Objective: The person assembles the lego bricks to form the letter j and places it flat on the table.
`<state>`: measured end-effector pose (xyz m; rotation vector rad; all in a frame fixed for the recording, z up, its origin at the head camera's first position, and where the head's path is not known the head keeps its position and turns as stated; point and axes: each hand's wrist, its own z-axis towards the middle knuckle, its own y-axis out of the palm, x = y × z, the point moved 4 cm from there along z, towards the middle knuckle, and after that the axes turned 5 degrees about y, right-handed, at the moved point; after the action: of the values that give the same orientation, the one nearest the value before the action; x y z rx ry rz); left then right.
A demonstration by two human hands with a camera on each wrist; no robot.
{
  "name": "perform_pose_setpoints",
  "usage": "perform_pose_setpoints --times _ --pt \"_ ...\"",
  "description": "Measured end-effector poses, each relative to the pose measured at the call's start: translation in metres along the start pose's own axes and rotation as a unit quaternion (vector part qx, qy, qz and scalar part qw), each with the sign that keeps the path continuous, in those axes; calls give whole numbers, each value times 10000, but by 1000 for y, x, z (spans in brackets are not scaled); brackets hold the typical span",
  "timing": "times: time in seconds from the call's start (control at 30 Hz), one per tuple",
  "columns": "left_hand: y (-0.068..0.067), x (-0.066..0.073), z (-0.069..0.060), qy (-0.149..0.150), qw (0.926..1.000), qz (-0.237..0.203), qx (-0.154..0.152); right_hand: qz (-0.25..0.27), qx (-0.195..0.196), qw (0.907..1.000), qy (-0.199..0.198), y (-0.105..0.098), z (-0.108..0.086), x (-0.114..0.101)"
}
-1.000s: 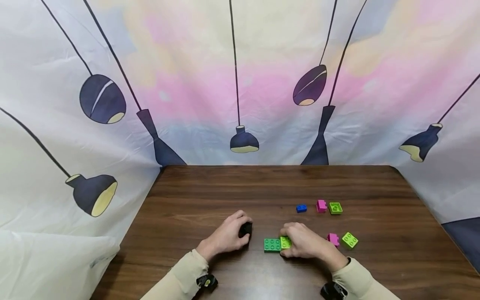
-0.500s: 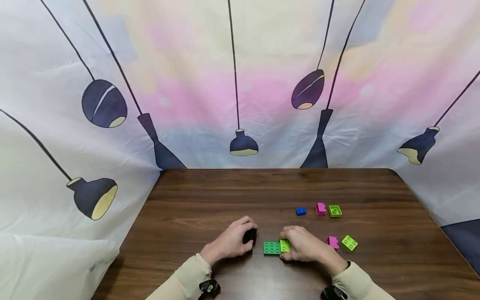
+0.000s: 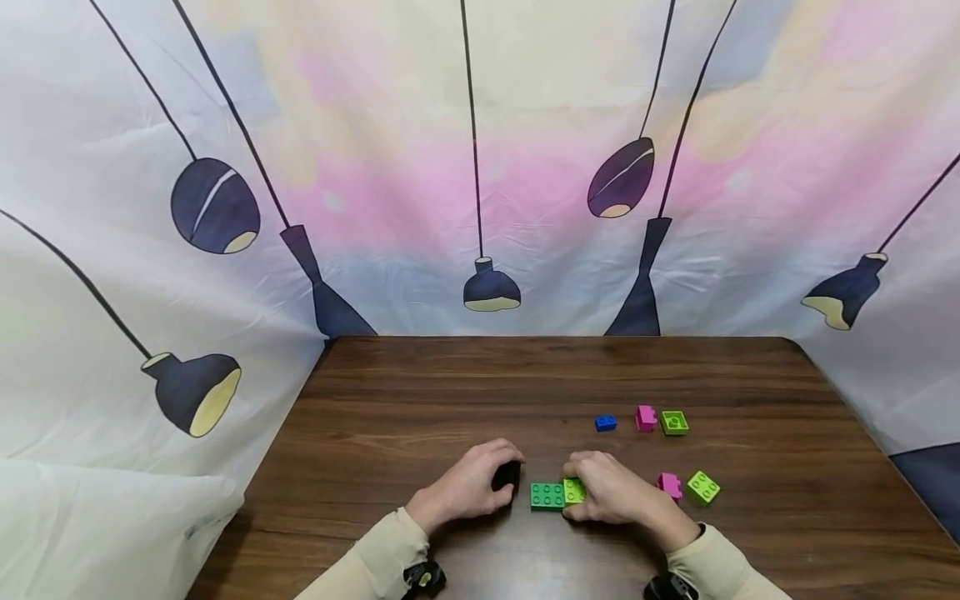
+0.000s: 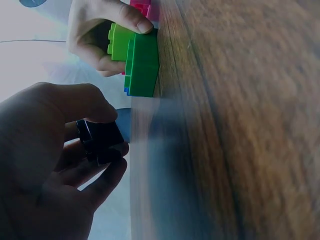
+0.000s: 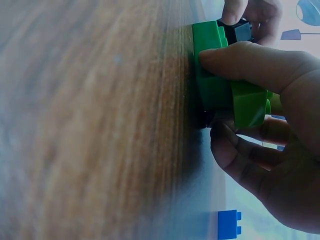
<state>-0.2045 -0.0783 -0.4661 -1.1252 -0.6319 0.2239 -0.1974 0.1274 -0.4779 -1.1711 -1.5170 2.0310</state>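
A black brick is pinched by the left hand just left of a green brick, which, with a lime brick on its right end, is gripped by the right hand

Cream sleeves, blk wrist cams, prob. strapped

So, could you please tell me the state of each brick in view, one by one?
Green brick: studs up, held in the right grip
Stacked lime brick: seated on top of the green brick
Black brick: held in the left grip, apart from the green brick
Blue brick: loose, studs up
Far pink brick: loose, on its side
Near pink brick: loose, on its side
Far lime brick: loose, upside down
Near lime brick: loose, studs up
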Motion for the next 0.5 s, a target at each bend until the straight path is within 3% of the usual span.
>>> perform_pose_setpoints --times 0.27,0.5 --pt "-3 3 6 54 9999 -27 98 -199 47 9998 8 -7 5 2" --pt "7 8 0 6 9999 -134 -78 -55 -95 9999 72 1 2 1"
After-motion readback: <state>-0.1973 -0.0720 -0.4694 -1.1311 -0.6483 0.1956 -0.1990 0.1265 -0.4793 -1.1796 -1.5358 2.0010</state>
